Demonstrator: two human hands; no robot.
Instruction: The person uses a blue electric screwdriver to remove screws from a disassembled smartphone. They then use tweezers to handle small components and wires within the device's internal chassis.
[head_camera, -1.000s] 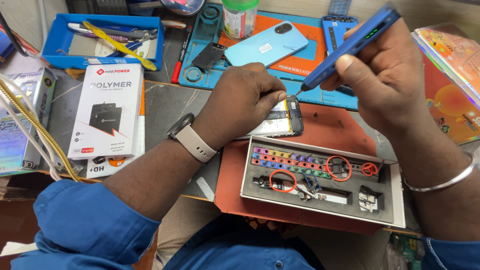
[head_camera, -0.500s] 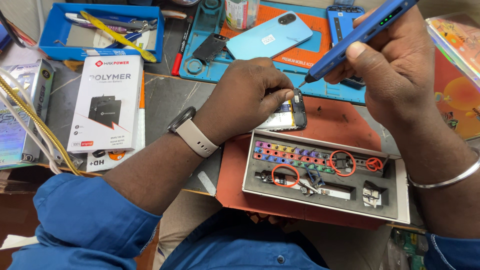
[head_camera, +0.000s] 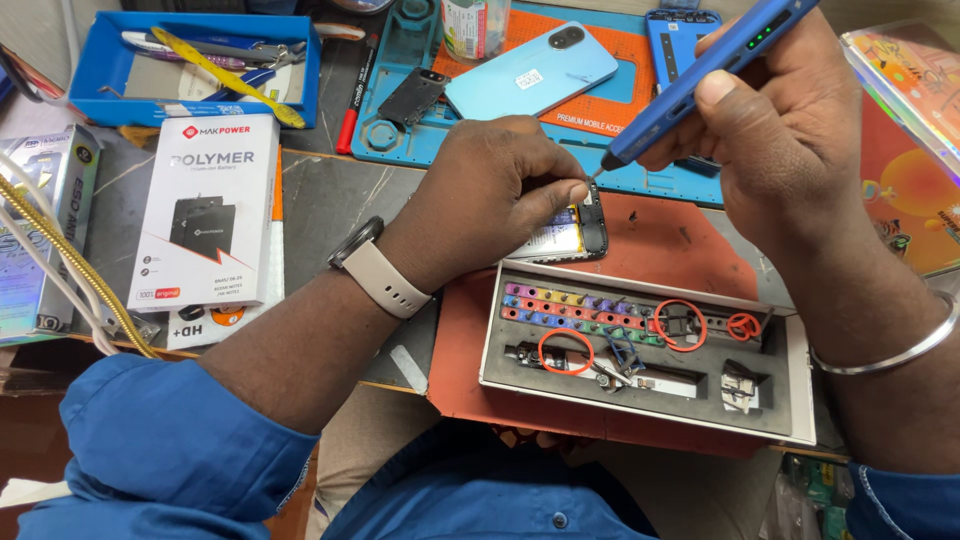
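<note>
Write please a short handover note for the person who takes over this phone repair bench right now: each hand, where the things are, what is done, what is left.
Left hand: presses down on the opened phone lying on the red mat, fingertips at its top edge.
Right hand: grips the blue pen-shaped electric screwdriver, tip at the phone's top corner beside the left fingertips.
Things: grey bit case with coloured bits open in front; light-blue phone back cover on the blue work mat behind.
Done: back cover is off.
Left: cannot tell how many screws remain; the hand hides them.
</note>
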